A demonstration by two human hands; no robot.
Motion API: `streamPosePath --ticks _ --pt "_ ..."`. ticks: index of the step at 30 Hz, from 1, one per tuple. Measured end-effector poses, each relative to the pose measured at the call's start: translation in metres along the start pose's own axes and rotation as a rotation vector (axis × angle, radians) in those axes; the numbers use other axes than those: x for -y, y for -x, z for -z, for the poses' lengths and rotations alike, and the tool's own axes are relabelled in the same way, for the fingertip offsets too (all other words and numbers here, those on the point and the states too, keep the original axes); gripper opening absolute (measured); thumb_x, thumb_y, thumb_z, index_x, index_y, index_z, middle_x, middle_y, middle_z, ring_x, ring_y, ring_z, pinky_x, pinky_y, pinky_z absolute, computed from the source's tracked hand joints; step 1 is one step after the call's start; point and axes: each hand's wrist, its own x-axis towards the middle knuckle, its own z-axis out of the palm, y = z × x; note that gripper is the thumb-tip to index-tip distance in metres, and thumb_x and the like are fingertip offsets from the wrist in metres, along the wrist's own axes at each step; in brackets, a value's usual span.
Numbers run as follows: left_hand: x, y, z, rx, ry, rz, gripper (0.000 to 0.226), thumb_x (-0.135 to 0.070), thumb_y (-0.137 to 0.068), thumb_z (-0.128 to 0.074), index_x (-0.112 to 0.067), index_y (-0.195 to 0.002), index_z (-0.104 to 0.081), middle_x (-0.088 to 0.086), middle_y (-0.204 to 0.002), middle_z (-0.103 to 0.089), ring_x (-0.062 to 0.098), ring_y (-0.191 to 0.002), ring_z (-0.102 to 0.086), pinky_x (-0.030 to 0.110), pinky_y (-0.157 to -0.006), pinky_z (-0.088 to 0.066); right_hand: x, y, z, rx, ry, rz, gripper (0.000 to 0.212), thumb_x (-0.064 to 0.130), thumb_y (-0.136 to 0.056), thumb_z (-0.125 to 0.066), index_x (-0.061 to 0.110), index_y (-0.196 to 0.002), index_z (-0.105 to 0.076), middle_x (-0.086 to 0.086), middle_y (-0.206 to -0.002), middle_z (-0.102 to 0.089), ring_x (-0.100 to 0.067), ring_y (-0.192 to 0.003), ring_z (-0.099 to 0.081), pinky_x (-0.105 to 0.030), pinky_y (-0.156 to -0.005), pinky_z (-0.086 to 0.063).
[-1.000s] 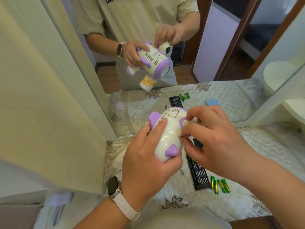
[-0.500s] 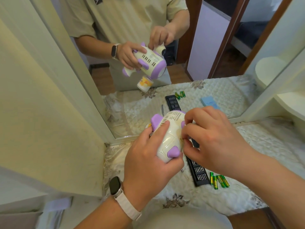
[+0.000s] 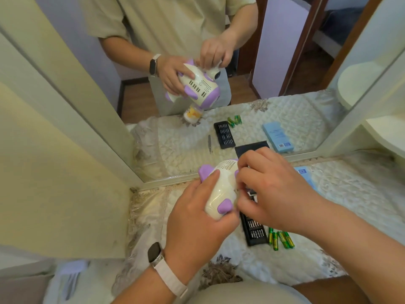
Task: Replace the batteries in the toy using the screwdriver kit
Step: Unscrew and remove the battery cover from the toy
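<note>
Head view: a person's left hand [image 3: 197,224] holds a white-and-purple toy [image 3: 221,189] above the cloth-covered worktop [image 3: 361,205], its grip curled round the body. The right hand [image 3: 274,194] pinches at the toy's right side. A black screwdriver kit [image 3: 255,232] and green batteries [image 3: 282,239] lie below, before a mirror [image 3: 295,119].

The toy [image 3: 221,189] sat above and left of the bit tray [image 3: 255,234] — batteries [image 3: 281,239] just right of it, box [image 3: 305,172] behind-right, mirror [image 3: 175,139] behind
</note>
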Motion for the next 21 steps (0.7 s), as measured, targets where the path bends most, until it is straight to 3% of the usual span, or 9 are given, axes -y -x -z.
streamPosePath --ticks 2,5,8,11,15,18,21 --pt "-0.005 -0.003 -0.013 0.025 0.04 0.065 0.074 -0.056 -0.061 -0.059 -0.044 -0.134 -0.053 -0.026 -0.111 -0.058 -0.006 -0.104 -0.053 0.005 -0.082 -0.041 -0.017 0.001 0.003 -0.001 -0.067 -0.016 0.009 0.022 -0.071 -0.061 0.012 -0.069 -0.06 -0.002 -0.086 -0.057 -0.021 -0.078 -0.046 -0.038 -0.065 -0.042" --pt "-0.004 -0.01 -0.036 0.055 0.095 0.201 0.078 -0.059 -0.059 -0.06 -0.047 -0.135 -0.05 -0.023 -0.12 -0.059 -0.003 -0.108 -0.056 0.027 -0.089 -0.051 -0.051 0.007 0.002 -0.019 -0.215 -0.117 0.013 0.027 -0.074 -0.058 0.014 -0.073 -0.062 0.002 -0.089 -0.055 -0.016 -0.082 -0.045 -0.028 -0.073 -0.039" --pt "-0.002 -0.015 -0.061 0.037 0.104 0.315 0.076 -0.057 -0.059 -0.061 -0.048 -0.134 -0.051 -0.026 -0.119 -0.058 0.001 -0.11 -0.058 0.03 -0.091 -0.051 -0.09 0.023 -0.018 0.03 -0.4 -0.284 0.011 0.035 -0.073 -0.054 0.024 -0.073 -0.057 0.011 -0.086 -0.05 -0.011 -0.084 -0.045 -0.018 -0.075 -0.037" --pt "-0.004 -0.018 -0.082 0.012 0.115 0.427 0.074 -0.051 -0.062 -0.064 -0.046 -0.134 -0.052 -0.04 -0.114 -0.05 -0.001 -0.112 -0.056 0.031 -0.094 -0.051 -0.131 0.049 -0.059 0.19 -0.524 -0.487 0.006 0.036 -0.072 -0.055 0.032 -0.071 -0.051 0.012 -0.084 -0.05 -0.012 -0.083 -0.051 -0.026 -0.074 -0.044" --pt "-0.006 -0.017 -0.105 -0.038 0.116 0.55 0.073 -0.05 -0.061 -0.068 -0.052 -0.132 -0.051 -0.049 -0.115 -0.047 -0.002 -0.106 -0.059 0.04 -0.091 -0.055 -0.183 0.087 -0.121 0.462 -0.366 -0.668 0.008 0.028 -0.079 -0.061 0.024 -0.075 -0.056 0.01 -0.084 -0.05 -0.014 -0.08 -0.052 -0.033 -0.069 -0.048" --pt "-0.008 -0.015 -0.118 -0.066 0.083 0.612 0.062 -0.054 -0.062 -0.067 -0.067 -0.119 -0.047 -0.028 -0.13 -0.057 0.015 -0.102 -0.067 0.044 -0.09 -0.055 -0.207 0.107 -0.155 0.534 -0.281 -0.658 0.01 0.029 -0.081 -0.06 0.02 -0.078 -0.058 0.009 -0.083 -0.048 -0.014 -0.08 -0.049 -0.031 -0.063 -0.041" --pt "-0.01 -0.012 -0.127 -0.11 0.066 0.648 0.059 -0.055 -0.061 -0.065 -0.069 -0.116 -0.047 -0.011 -0.13 -0.062 0.019 -0.101 -0.068 0.045 -0.091 -0.055 -0.221 0.114 -0.172 0.535 -0.231 -0.588 0.011 0.025 -0.08 -0.061 0.016 -0.075 -0.058 0.004 -0.08 -0.049 -0.018 -0.08 -0.049 -0.03 -0.061 -0.035"
